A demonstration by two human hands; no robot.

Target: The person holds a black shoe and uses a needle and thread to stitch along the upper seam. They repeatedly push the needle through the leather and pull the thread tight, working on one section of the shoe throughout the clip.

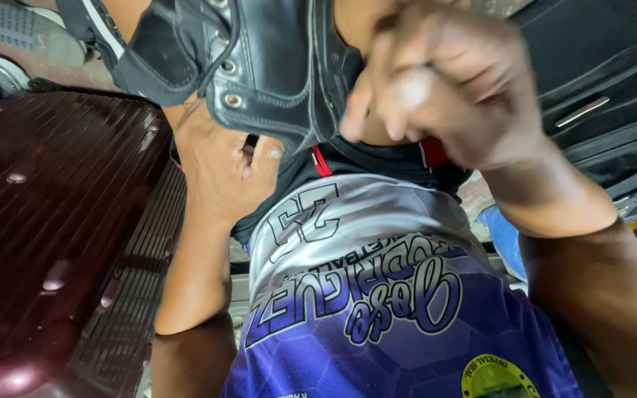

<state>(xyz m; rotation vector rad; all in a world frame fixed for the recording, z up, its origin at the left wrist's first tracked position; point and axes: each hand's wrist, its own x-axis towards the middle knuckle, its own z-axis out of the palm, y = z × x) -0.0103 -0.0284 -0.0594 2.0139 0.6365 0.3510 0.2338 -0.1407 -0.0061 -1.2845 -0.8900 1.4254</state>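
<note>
Maroon suitcase (46, 221) beside black laced boot (259, 66)

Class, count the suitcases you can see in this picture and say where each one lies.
2: a dark red hard suitcase at the left, and a black soft suitcase at the upper right, partly behind a hand. Others may be hidden.

Black leather lace-up boot (259, 66), sole away

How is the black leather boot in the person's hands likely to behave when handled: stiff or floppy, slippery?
The black leather boot probably holds its shape at the thick, stitched eyelet panel, while its upper likely flexes. The smooth, shiny leather may be a bit slippery, though the left hand grips it from below. The loose lace would likely dangle. The right hand is blurred.
</note>
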